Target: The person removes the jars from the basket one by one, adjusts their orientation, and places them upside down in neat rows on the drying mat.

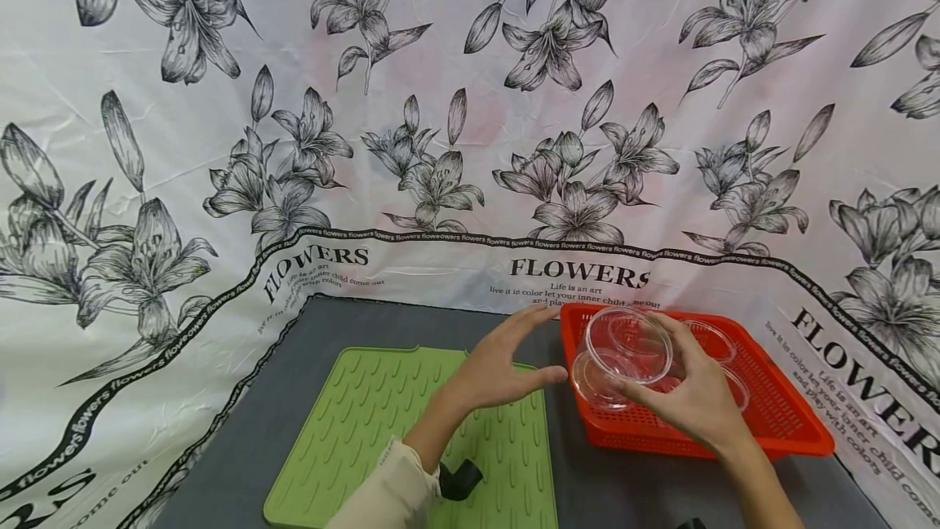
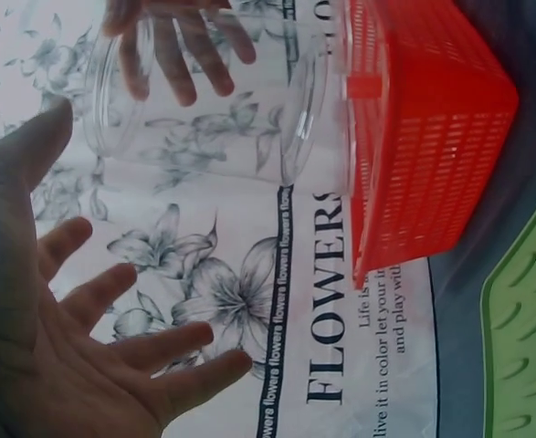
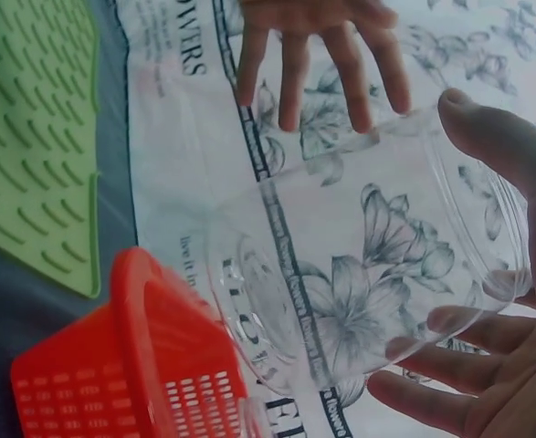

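My right hand (image 1: 693, 394) grips a clear plastic jar (image 1: 631, 349) by its sides, thumb on one side and fingers on the other. The jar is tilted, over the left part of a red basket (image 1: 646, 441). In the right wrist view the thumb and fingertips press near the ridged rim of the see-through jar (image 3: 341, 246). To the left of the jar is my left hand (image 1: 499, 366), fingers spread and thumb apart, holding nothing. A gap separates its fingers from the jar in the left wrist view.
Several clear round plastic pieces (image 1: 737, 386) lie in the basket. A green ridged mat (image 1: 411, 423) lies left of it on the dark grey tabletop (image 1: 257, 423). White cloth printed with flowers (image 1: 441, 268) hangs behind and along both sides.
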The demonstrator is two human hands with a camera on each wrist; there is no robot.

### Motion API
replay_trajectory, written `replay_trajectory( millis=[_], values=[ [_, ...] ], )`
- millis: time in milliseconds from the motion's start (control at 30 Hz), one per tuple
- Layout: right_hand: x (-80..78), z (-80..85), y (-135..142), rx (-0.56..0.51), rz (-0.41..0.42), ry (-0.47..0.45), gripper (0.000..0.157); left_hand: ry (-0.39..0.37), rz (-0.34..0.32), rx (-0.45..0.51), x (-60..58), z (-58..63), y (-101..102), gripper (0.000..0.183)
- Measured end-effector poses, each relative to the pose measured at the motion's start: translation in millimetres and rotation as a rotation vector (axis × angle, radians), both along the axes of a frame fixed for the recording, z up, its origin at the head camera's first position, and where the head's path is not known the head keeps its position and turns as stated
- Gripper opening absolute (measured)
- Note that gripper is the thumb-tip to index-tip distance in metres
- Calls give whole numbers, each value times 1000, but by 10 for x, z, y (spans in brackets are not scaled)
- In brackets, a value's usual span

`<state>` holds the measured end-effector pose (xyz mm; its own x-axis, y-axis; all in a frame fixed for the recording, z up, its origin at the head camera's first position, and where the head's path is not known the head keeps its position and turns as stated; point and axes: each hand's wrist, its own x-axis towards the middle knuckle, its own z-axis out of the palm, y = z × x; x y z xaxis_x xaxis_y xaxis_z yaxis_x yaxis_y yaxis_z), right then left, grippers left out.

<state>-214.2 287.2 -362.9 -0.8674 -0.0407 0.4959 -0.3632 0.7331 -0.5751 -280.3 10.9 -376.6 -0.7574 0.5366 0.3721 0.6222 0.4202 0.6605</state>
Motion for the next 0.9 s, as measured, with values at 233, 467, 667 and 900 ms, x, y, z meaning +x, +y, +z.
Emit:
replay_trajectory(
  millis=[233,467,667,900],
  values=[
    [28,46,-78,20,143,3,94,-14,-111,-10,7,99,-44,105],
    [58,119,-211,122,182,-4,96,-36,-149,-71,82,239,-68,116],
    [51,125,-315,151,251,-28,96,-58,-212,-104,124,310,-110,119],
    [59,130,-432,149,319,-47,96,-86,-276,-109,119,304,-145,117]
  ],
)
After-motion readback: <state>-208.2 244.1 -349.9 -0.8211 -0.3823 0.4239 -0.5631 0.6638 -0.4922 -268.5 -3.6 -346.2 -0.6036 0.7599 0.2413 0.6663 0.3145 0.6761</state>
